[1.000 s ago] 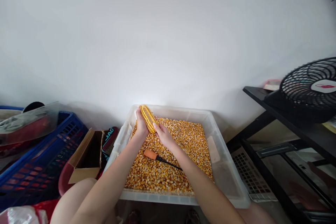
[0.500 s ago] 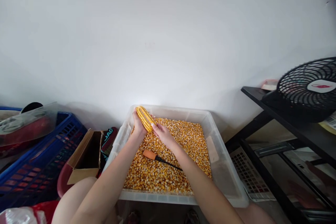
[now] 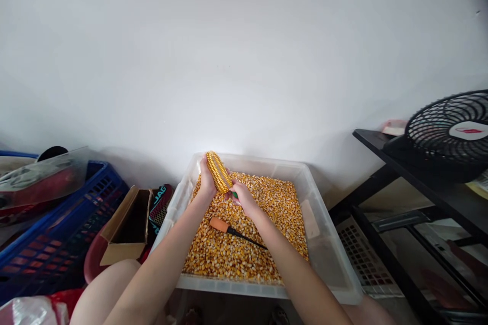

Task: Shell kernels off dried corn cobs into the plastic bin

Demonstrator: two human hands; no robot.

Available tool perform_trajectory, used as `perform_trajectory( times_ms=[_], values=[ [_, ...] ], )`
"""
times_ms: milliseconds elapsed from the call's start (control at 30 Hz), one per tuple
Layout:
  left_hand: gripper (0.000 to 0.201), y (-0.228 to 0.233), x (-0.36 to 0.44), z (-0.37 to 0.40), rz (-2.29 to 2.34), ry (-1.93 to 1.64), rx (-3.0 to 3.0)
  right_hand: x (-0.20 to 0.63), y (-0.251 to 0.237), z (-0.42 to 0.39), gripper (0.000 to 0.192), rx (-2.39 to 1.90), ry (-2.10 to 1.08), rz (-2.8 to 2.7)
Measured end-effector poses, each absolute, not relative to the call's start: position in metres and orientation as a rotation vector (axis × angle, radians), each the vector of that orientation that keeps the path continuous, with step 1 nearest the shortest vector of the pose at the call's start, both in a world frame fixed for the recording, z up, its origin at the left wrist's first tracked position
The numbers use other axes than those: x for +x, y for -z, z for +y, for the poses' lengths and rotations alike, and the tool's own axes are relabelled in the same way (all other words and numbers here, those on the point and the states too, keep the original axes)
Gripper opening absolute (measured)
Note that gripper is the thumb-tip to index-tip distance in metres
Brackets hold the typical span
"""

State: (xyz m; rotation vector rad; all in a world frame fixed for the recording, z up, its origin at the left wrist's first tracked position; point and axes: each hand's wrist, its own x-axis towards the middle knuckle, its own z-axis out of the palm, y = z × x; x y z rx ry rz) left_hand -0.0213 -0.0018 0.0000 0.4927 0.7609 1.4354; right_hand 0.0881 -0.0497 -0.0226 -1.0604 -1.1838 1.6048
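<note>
Both hands close on one corn cob (image 3: 219,172) above the far-left corner of the clear tub (image 3: 324,244): the left hand (image 3: 207,183) wraps its upper half, the right hand (image 3: 242,198) pinches its lower end at 5 o'clock. Loose kernels (image 3: 247,249) already fill the tub (plenty shelled), yet this cob looks fully covered. An orange-handled tool (image 3: 229,228) lies unused at 6 o'clock.

Head camera looks forward-down, near, over the tub (image 3: 328,244).
</note>
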Motion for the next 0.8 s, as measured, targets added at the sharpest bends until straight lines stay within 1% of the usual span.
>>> perform_trajectory(
  times_ms=[100,267,333,400,533,600,700,800],
  values=[
    [0.055,0.002,-0.023,0.0,0.755,-1.449,0.482,0.089,0.022,-0.049,0.036,-1.051,-1.595,-1.19],
    [0.056,-0.001,-0.026,0.001,0.734,-1.421,0.4,0.092,0.023,-0.046,0.028,-1.048,-1.502,-1.192],
    [0.056,-0.002,-0.026,0.0,0.693,-1.382,0.38,0.093,0.023,-0.046,0.03,-1.054,-1.501,-1.198],
    [0.056,-0.003,-0.027,-0.002,0.624,-1.353,0.39,0.095,0.023,-0.046,0.033,-1.036,-1.542,-1.215],
    [0.054,-0.003,-0.027,-0.006,0.55,-1.272,0.444,0.104,0.016,-0.047,0.037,-0.925,-1.733,-1.325],
    [0.051,-0.003,-0.025,-0.008,0.549,-1.246,0.474,0.109,0.009,-0.047,0.038,-0.94,-1.764,-1.417],
    [0.052,-0.002,-0.02,-0.011,0.584,-1.188,0.521,0.119,-0.001,-0.047,0.042,-1.04,-1.699,-1.552],
    [0.052,-0.002,-0.011,-0.014,0.612,-1.182,0.579,0.134,-0.002,-0.046,0.041,-1.12,-1.486,-1.625]
  ],
)
